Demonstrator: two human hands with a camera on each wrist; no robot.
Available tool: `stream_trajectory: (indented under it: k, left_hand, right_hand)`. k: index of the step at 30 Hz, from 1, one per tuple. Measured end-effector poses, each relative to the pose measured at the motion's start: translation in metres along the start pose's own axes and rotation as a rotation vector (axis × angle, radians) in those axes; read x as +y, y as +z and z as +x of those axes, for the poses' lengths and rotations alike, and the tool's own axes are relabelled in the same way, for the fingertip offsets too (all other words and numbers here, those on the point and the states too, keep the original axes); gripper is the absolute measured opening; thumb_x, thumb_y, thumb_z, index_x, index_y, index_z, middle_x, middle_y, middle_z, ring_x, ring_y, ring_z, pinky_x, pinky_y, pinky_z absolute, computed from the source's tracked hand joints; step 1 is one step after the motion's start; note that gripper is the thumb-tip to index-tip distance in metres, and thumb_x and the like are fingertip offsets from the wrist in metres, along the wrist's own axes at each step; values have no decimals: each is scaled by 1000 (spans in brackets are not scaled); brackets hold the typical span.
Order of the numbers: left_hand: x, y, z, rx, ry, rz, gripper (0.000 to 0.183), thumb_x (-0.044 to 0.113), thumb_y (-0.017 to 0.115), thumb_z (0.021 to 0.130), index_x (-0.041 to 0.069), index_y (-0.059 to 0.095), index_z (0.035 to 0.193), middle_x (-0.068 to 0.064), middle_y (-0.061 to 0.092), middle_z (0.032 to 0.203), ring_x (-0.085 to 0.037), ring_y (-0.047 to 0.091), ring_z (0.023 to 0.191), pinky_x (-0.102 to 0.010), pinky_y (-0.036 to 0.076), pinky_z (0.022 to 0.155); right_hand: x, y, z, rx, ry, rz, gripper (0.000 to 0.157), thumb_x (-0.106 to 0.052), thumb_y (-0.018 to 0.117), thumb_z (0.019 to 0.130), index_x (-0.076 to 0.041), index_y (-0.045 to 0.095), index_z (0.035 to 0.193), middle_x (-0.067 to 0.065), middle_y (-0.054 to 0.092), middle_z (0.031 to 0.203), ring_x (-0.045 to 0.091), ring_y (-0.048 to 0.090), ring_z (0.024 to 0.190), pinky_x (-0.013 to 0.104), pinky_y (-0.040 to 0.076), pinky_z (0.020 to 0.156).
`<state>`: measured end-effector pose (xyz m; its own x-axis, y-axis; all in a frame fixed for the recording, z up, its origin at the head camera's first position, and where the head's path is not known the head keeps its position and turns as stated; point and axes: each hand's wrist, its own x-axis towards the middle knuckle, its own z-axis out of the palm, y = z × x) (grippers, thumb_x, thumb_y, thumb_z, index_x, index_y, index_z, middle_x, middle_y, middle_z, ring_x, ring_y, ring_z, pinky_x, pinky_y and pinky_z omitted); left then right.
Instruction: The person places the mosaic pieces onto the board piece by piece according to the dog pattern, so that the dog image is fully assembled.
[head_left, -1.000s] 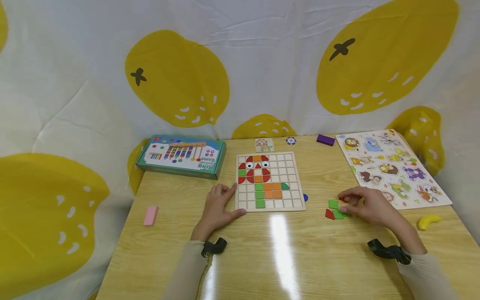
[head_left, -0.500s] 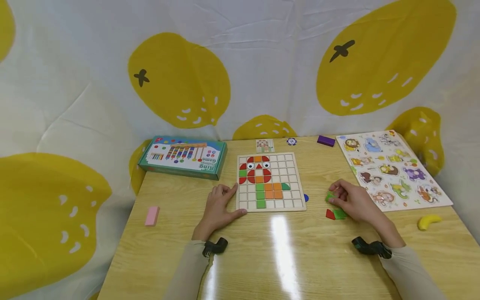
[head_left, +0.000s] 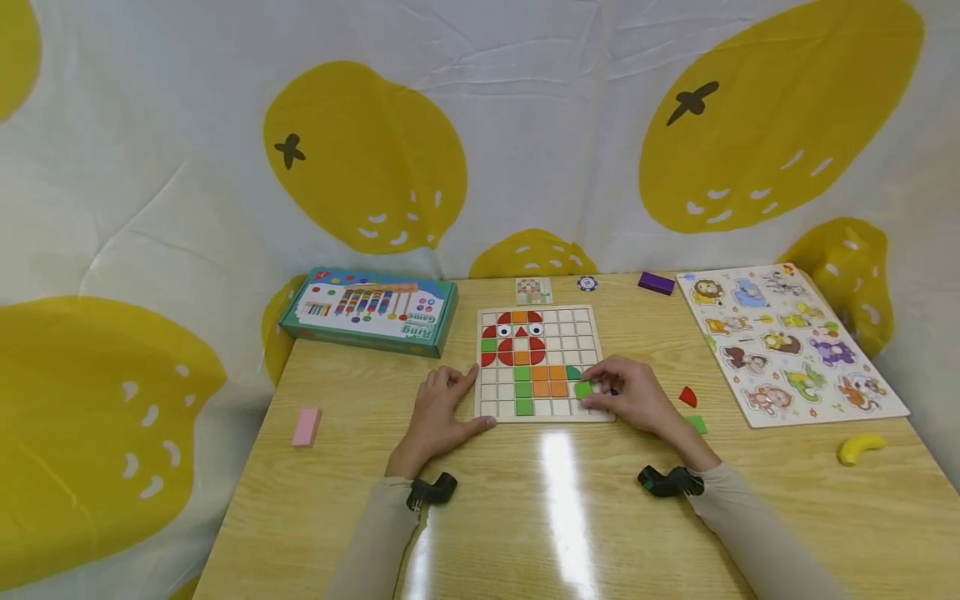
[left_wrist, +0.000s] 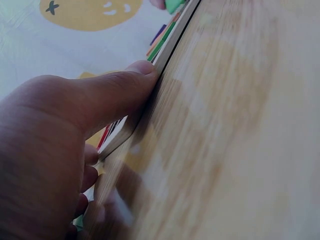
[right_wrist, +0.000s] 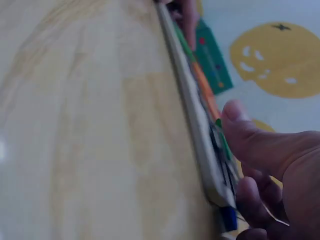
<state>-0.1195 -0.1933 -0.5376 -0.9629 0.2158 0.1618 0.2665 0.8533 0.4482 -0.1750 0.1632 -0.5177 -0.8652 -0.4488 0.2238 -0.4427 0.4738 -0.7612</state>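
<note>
A wooden grid board [head_left: 562,407] lies mid-table, partly filled with red, orange and green tiles and two eye tiles. My left hand [head_left: 435,412] rests at its left side, the straight thumb [left_wrist: 135,70] pressing its near edge and the fingers touching the left edge. Between thumb and fingertips my right hand [head_left: 633,400] pinches a green square tile [head_left: 583,389] over the board's right columns, just below a dark green quarter-round tile [head_left: 573,372]. Right of this hand lie a red tile [head_left: 687,397] and a green tile [head_left: 697,423], the latter partly hidden by the wrist.
A blue piece [right_wrist: 228,218] sits by the board's right edge. Behind the board are a picture card [head_left: 533,291], a chip [head_left: 587,283] and a purple block [head_left: 656,283]. A game box [head_left: 367,312] and pink block [head_left: 306,427] stand left; an animal puzzle [head_left: 757,417] and banana [head_left: 860,448] lie right.
My right hand has picked up a green square tile from the loose pieces and carried it left to the board. The red piece lies farther up and right. My left hand stays put.
</note>
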Motion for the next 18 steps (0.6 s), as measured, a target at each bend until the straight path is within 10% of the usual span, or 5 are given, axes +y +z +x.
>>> stream_trajectory:
  k: [18]
  left_hand:
    - [2, -1, 1, 0, 2, 7, 94, 69, 71, 76, 21, 42, 151, -3, 45, 115, -18, 36, 98, -37, 31, 87]
  right_hand:
    - [-1, -3, -2, 37, -36, -75, 25, -25, 84, 80, -18, 77, 103, -4, 64, 86, 13, 55, 71, 25, 44, 62]
